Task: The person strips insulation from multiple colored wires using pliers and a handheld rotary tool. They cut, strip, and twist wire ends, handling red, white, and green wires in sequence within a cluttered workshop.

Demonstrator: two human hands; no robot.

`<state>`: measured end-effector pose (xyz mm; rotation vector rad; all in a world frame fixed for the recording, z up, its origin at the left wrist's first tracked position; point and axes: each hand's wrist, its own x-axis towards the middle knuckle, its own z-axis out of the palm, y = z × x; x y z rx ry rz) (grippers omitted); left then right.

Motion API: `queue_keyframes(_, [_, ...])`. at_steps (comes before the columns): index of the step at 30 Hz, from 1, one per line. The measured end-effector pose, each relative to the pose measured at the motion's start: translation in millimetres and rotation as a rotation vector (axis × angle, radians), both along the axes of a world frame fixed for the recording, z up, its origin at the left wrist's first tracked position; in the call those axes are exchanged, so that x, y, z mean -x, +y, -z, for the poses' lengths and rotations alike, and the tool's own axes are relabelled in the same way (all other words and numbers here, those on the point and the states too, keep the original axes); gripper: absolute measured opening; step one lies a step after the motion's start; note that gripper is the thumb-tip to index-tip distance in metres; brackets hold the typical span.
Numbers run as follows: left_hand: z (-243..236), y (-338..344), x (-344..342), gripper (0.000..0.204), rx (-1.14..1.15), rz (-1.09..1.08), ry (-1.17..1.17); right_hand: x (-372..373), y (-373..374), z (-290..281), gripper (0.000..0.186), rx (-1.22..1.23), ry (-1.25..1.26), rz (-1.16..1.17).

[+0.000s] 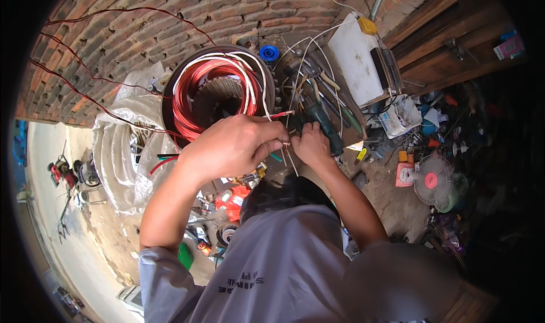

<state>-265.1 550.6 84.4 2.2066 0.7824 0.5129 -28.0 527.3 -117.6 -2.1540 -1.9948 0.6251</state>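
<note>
A round motor stator [168, 108] with a dark housing stands before me. A thick ring of red copper winding [190, 90] and white lead wires [265, 93] rest on top of it. My left hand [235, 144] reaches across its near edge, thumb and forefinger pinching thin wire ends. Facing it, my right hand [312, 144] is closed, its fingertips at the same wires. A red-sleeved lead [282, 114] sticks out above the fingers, and a piece of green sleeving [276, 157] shows below. White wire ends [292, 164] hang between the hands. The exact joint is hidden by my fingers.
Pliers and other hand tools [323, 90] lie right of the stator, beside a white board [356, 59]. A blue spool [269, 53] sits behind. A clear plastic sack [116, 152] stands at left, a small fan [433, 179] at right. Dark red wires [85, 93] stretch leftward.
</note>
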Motion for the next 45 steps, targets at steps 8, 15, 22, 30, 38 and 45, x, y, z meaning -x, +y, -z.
queue_keyframes(8, [4, 2, 3, 0.008, 0.083, -0.019, 0.083, -60, -17, -66, 0.041, 0.150, 0.228, -0.044])
queue_keyframes(15, [4, -2, 3, 0.011, 0.058, -0.041, 0.121, -77, -20, -90, 0.020, 0.095, -0.651, -0.430])
queue_keyframes(22, [6, -2, 2, 0.011, 0.063, -0.067, 0.113, -101, -11, -114, 0.027, 0.201, -0.850, -0.518])
queue_keyframes(30, [10, -5, 4, 0.012, 0.059, -0.100, -0.003, -118, -13, -201, 0.039, 0.073, -0.329, -0.513])
queue_keyframes(38, [9, -7, 4, 0.012, 0.081, -0.108, -0.016, -88, -25, -274, 0.049, -0.099, -0.244, -0.710])
queue_keyframes(45, [11, -5, 2, 0.012, 0.063, -0.109, -0.012, -76, -20, -287, 0.057, -0.123, -0.346, -0.805])
